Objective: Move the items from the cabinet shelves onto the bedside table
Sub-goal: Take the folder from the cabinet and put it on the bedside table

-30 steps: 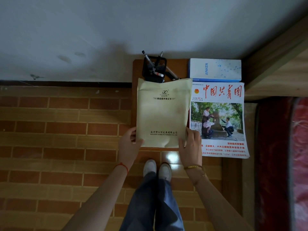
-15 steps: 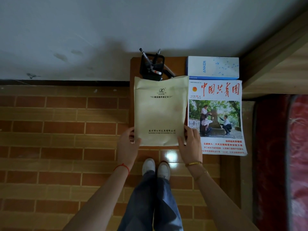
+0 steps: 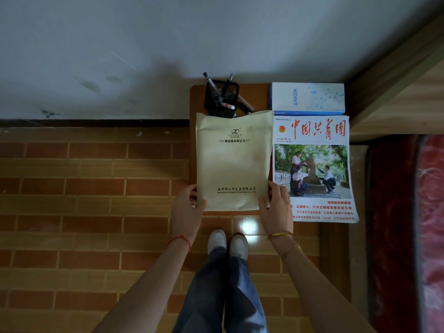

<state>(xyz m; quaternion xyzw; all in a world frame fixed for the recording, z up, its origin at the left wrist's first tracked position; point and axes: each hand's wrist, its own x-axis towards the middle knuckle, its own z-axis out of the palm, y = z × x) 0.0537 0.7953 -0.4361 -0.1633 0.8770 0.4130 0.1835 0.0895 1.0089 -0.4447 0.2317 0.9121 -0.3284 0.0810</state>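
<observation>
Cream envelope bag (image 3: 234, 162), printed with a small logo near its top and a line of dark characters near its bottom, is lying flat on the brown worktop (image 3: 197, 99), and you are holding it by its two near corners. Your left hand (image 3: 186, 213) is pinching the left corner, thumb on top; your right hand (image 3: 275, 212) is pinching the right corner the same way. Its far edge is overlapping the black pen holder (image 3: 221, 98), its right edge is running just beside the magazine (image 3: 314, 164), and the blue box (image 3: 308, 98) is lying beyond that.
</observation>
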